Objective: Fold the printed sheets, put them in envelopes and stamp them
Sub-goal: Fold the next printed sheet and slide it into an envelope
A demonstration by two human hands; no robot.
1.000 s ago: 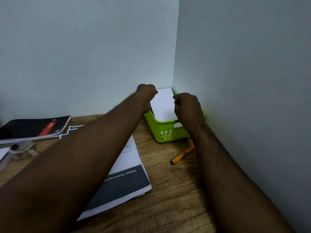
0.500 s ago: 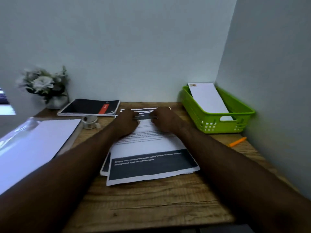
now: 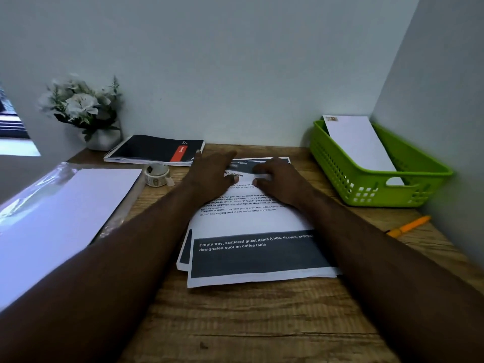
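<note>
A small stack of printed sheets (image 3: pixel 251 226) with dark grey bands lies in the middle of the wooden desk (image 3: pixel 262 323). My left hand (image 3: pixel 212 174) rests flat on the top sheet's upper part, fingers spread. My right hand (image 3: pixel 280 179) lies beside it on the same sheet, fingers curled at the dark header. A stamped white envelope (image 3: pixel 358 142) leans in the green basket (image 3: pixel 372 189) at the right. A pack of white envelopes in clear wrap (image 3: pixel 60 216) lies at the left. A roll of stamps (image 3: pixel 157 175) stands behind it.
A black spiral notebook (image 3: pixel 157 150) lies at the back of the desk, with a pot of white flowers (image 3: pixel 83 111) to its left. An orange pen (image 3: pixel 408 226) lies by the right wall, in front of the basket. Walls close the back and right sides.
Both hands left the envelope in the green basket and came back to the printed sheets. They now lie flatter on the top sheet, the left fingers spread wider.
</note>
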